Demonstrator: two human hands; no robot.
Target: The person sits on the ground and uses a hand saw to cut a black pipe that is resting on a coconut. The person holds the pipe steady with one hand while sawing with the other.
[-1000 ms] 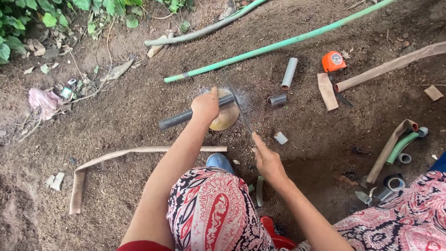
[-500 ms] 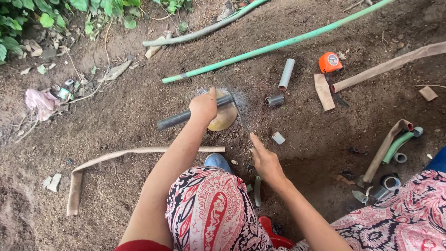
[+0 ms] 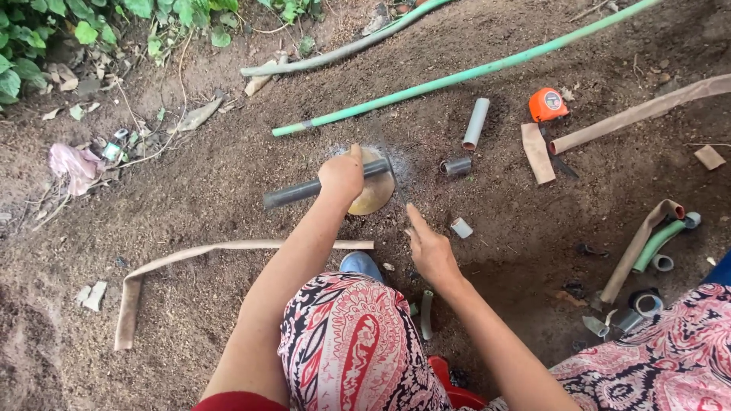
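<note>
Grey pipe (image 3: 304,190): we found it lying across a round tan block (image 3: 375,194) on the bare soil (image 3: 190,198), its long end reaching out to the left; in our judgement the block served to lift the work end off the dirt.
Flat tan strap (image 3: 175,262): we noted it bent on the ground at lower left, well apart from the pipe.
Left hand (image 3: 342,173): we recorded its fingers wrapped tight around the grey pipe where it crossed the block, pressing down, seemingly to stop it rolling.
Thin blade (image 3: 393,179): we saw a slim dark blade meeting the pipe just right of the left hand, with pale dust on the block and soil around it.
Right hand (image 3: 430,247): we placed it near the blade's lower end, forefinger stretched along it; whether the other fingers closed on a handle, we could not tell.
Short pipe offcuts (image 3: 476,124): we counted several lying right of the block.
Orange tape measure (image 3: 547,104): it sat beyond the offcuts, untouched.
</note>
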